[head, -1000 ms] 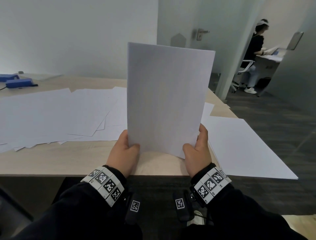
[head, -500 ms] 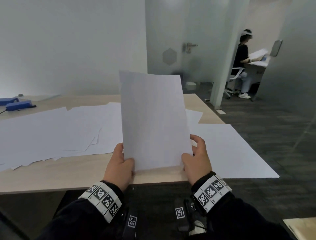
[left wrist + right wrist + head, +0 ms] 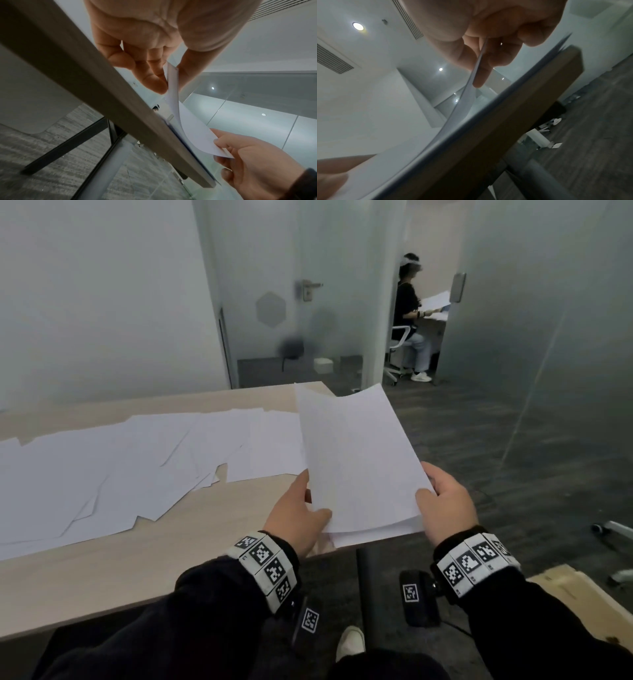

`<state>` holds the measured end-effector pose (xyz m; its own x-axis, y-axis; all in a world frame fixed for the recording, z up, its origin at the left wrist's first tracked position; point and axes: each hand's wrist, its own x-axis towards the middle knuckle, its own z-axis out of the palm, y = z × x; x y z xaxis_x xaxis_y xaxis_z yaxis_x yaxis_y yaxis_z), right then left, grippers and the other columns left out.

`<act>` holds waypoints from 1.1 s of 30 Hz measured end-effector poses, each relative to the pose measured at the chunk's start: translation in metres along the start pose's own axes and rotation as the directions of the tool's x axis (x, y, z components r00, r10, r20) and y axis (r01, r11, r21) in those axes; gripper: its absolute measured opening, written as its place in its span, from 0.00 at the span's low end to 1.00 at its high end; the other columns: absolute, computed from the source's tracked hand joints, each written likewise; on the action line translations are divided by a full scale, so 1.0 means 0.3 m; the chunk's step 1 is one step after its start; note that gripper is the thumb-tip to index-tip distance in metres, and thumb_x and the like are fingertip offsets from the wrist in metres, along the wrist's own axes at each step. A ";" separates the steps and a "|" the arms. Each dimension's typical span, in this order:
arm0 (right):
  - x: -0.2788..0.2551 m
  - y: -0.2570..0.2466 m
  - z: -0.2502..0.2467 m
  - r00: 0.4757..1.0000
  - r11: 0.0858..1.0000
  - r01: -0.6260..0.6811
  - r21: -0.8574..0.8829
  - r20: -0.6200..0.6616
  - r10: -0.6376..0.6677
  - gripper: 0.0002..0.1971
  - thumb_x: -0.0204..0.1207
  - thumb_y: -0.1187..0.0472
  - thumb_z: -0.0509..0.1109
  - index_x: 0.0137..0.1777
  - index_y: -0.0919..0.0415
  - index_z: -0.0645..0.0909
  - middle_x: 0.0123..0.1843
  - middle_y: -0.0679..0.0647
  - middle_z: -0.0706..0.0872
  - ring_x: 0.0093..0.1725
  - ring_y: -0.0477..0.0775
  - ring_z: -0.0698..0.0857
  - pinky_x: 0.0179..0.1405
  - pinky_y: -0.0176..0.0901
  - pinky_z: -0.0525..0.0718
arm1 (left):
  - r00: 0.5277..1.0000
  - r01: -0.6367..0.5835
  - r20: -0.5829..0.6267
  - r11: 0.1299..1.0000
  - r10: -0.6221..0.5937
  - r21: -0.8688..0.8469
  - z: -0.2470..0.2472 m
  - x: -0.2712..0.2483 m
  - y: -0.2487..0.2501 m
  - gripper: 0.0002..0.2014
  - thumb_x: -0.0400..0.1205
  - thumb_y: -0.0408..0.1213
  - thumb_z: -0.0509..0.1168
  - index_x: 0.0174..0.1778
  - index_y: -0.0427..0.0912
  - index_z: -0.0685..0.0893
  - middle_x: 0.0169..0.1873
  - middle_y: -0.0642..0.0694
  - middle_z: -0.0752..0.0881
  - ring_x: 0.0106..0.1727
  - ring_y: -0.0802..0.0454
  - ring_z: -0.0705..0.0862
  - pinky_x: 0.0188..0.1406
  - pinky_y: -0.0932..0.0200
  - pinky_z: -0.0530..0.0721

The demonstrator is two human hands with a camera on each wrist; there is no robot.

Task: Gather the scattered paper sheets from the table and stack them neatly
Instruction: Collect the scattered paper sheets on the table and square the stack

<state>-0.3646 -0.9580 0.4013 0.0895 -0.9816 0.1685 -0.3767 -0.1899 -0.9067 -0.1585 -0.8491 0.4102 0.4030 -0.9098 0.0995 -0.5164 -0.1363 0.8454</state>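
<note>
Both hands hold a white paper sheet (image 3: pixel 356 460) by its near corners, tilted low over the right end of the wooden table (image 3: pixel 171 559). My left hand (image 3: pixel 308 508) pinches the left corner, thumb on top. My right hand (image 3: pixel 435 494) pinches the right corner. Under the sheet lies a thin stack of paper (image 3: pixel 376 537) at the table's corner. In the left wrist view the left hand's fingers (image 3: pixel 154 81) and thumb clamp the sheet (image 3: pixel 173 83). In the right wrist view the sheet (image 3: pixel 471 83) runs between thumb and fingers. Scattered sheets (image 3: pixel 120 467) cover the table's left part.
The table's dark leg (image 3: pixel 366 587) stands under the near right corner, with my shoe (image 3: pixel 349 642) beside it. A cardboard piece (image 3: pixel 575 587) lies on the floor at right. Frosted glass walls stand behind, and a person (image 3: pixel 409 313) sits in the far room.
The sheet, held upright in front of me before, has swung right and tipped down low over the stack at the table's right end. Both hands kept their hold.
</note>
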 end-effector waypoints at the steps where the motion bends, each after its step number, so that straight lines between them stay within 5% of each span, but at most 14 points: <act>1: 0.016 0.012 -0.016 1.000 1.000 -0.004 -0.022 -0.009 0.004 0.25 0.74 0.66 0.60 0.65 0.42 0.84 0.53 0.35 0.89 0.54 0.46 0.87 0.50 0.44 0.84 | 1.000 0.007 0.025 0.999 -0.008 0.036 0.024 0.013 0.003 0.32 0.77 0.38 0.69 0.78 0.59 0.69 0.53 0.54 0.86 0.49 0.53 0.87 0.56 0.53 0.86; 5: 0.049 0.065 -0.045 0.998 0.987 -0.054 -0.153 0.022 0.058 0.22 0.71 0.62 0.60 0.61 0.43 0.84 0.54 0.40 0.90 0.54 0.53 0.88 0.53 0.49 0.86 | 0.996 0.023 0.078 0.976 -0.041 0.218 0.071 0.035 0.009 0.34 0.78 0.45 0.69 0.81 0.54 0.64 0.48 0.52 0.85 0.48 0.51 0.86 0.55 0.48 0.87; 9: 0.055 0.092 -0.044 0.993 0.960 -0.119 -0.254 -0.022 0.118 0.26 0.75 0.56 0.64 0.75 0.47 0.78 0.71 0.50 0.85 0.68 0.60 0.81 0.73 0.62 0.76 | 0.992 0.032 0.102 0.938 -0.071 0.344 0.066 0.031 -0.002 0.38 0.76 0.56 0.68 0.83 0.56 0.65 0.44 0.55 0.84 0.52 0.51 0.85 0.60 0.48 0.84; 12: 0.039 0.063 -0.050 0.992 0.959 -0.113 -0.258 -0.083 0.094 0.26 0.74 0.51 0.64 0.74 0.45 0.78 0.67 0.49 0.82 0.67 0.59 0.78 0.72 0.64 0.74 | 0.991 0.020 0.114 0.926 -0.068 0.377 0.049 0.011 -0.015 0.31 0.76 0.63 0.65 0.76 0.61 0.72 0.43 0.57 0.83 0.53 0.53 0.85 0.62 0.49 0.83; 16: -0.006 0.000 -0.028 0.992 0.952 -0.032 -0.303 -0.127 -0.008 0.21 0.78 0.54 0.67 0.70 0.42 0.79 0.73 0.47 0.76 0.71 0.58 0.73 0.72 0.63 0.68 | 0.997 0.000 0.078 0.966 -0.021 0.259 -0.011 -0.037 -0.049 0.16 0.80 0.58 0.64 0.63 0.61 0.81 0.38 0.56 0.83 0.43 0.58 0.84 0.54 0.53 0.85; 21: -0.128 -0.144 0.139 0.969 0.952 0.246 -0.184 0.063 -0.238 0.14 0.78 0.54 0.67 0.60 0.35 0.80 0.64 0.34 0.78 0.66 0.48 0.77 0.71 0.62 0.73 | 0.999 -0.037 0.009 0.998 0.036 0.048 -0.155 -0.124 -0.128 0.07 0.85 0.45 0.64 0.52 0.62 0.86 0.40 0.57 0.87 0.41 0.63 0.83 0.43 0.68 0.79; 23: -0.184 -0.209 0.234 0.937 0.946 0.312 -0.084 0.192 -0.292 0.16 0.79 0.56 0.67 0.61 0.32 0.77 0.59 0.29 0.80 0.59 0.39 0.80 0.66 0.51 0.78 | 0.999 -0.039 -0.027 0.999 0.039 -0.001 -0.232 -0.169 -0.168 0.10 0.86 0.41 0.63 0.51 0.63 0.87 0.42 0.60 0.88 0.44 0.66 0.83 0.40 0.76 0.75; 25: -0.249 -0.275 0.335 0.893 0.943 0.331 0.038 0.309 -0.326 0.19 0.80 0.60 0.68 0.62 0.33 0.76 0.56 0.35 0.83 0.55 0.38 0.81 0.55 0.31 0.77 | 0.994 -0.050 -0.096 0.999 0.047 -0.022 -0.321 -0.220 -0.220 0.11 0.86 0.39 0.64 0.50 0.63 0.88 0.43 0.62 0.88 0.46 0.68 0.82 0.41 0.78 0.74; 27: -0.321 -0.333 0.434 0.840 0.930 0.354 0.096 0.405 -0.361 0.19 0.80 0.62 0.68 0.64 0.37 0.76 0.54 0.39 0.84 0.54 0.38 0.81 0.48 0.20 0.74 | 0.978 -0.073 -0.193 0.997 0.073 0.009 -0.416 -0.274 -0.283 0.12 0.85 0.37 0.66 0.51 0.63 0.88 0.45 0.63 0.88 0.48 0.68 0.83 0.43 0.77 0.74; 31: -0.460 -0.404 0.637 0.699 0.892 0.433 0.132 0.575 -0.425 0.19 0.80 0.60 0.69 0.63 0.34 0.77 0.55 0.37 0.84 0.57 0.39 0.81 0.51 0.22 0.74 | 0.929 -0.038 -0.355 0.981 0.104 0.190 -0.608 -0.383 -0.424 0.09 0.82 0.42 0.65 0.50 0.62 0.87 0.49 0.70 0.85 0.58 0.67 0.82 0.54 0.78 0.72; 33: -0.528 -0.442 0.732 0.631 0.874 0.457 0.163 0.633 -0.448 0.19 0.79 0.57 0.69 0.61 0.30 0.76 0.56 0.33 0.83 0.60 0.37 0.80 0.56 0.28 0.76 | 0.915 0.021 -0.391 0.953 0.103 0.302 -0.707 -0.433 -0.497 0.11 0.79 0.50 0.61 0.51 0.61 0.87 0.50 0.71 0.83 0.59 0.67 0.80 0.63 0.68 0.74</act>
<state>-0.1265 -0.7734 0.4098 0.8091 -0.5232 0.2675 -0.1384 -0.6121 -0.7785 0.0263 -0.6275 0.3826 0.6107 -0.6929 0.3833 -0.7115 -0.2677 0.6497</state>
